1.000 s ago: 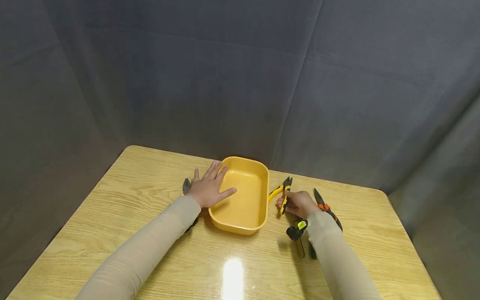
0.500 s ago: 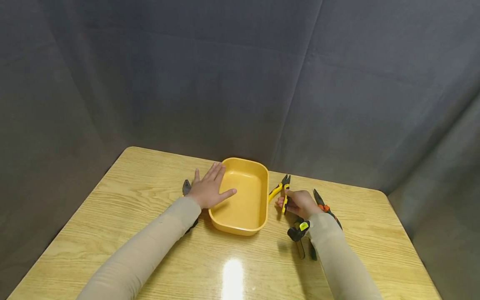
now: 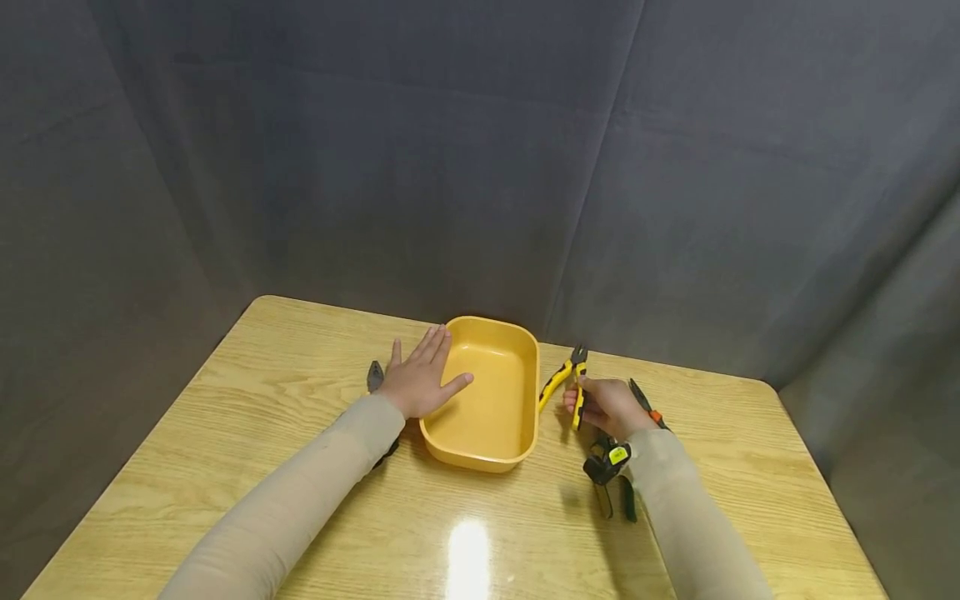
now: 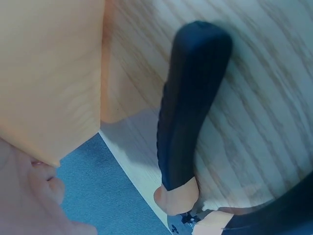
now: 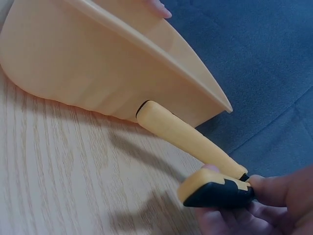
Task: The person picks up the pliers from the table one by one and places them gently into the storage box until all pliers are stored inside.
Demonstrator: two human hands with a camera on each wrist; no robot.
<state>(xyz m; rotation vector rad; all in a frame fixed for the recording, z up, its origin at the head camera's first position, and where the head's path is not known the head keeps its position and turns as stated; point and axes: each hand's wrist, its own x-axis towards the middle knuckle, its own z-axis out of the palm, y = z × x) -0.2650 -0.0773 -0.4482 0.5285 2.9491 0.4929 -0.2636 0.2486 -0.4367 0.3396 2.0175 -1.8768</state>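
Yellow pliers (image 3: 564,383) sit pinched in the right hand (image 3: 609,407), fingers (image 5: 274,188) clamped on one handle, beside the yellow tray (image 3: 517,450).

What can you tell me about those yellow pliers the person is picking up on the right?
The yellow pliers have dark metal jaws at the far end and two yellow handles trimmed in black, seemingly plastic or rubber coated. The handles are spread apart. The right hand grips one handle between thumb and fingers; the other handle angles down towards the outer wall of the yellow tray, its tip at or very close to it in the right wrist view. The jaws point up and away from the person, raised off the wooden table.
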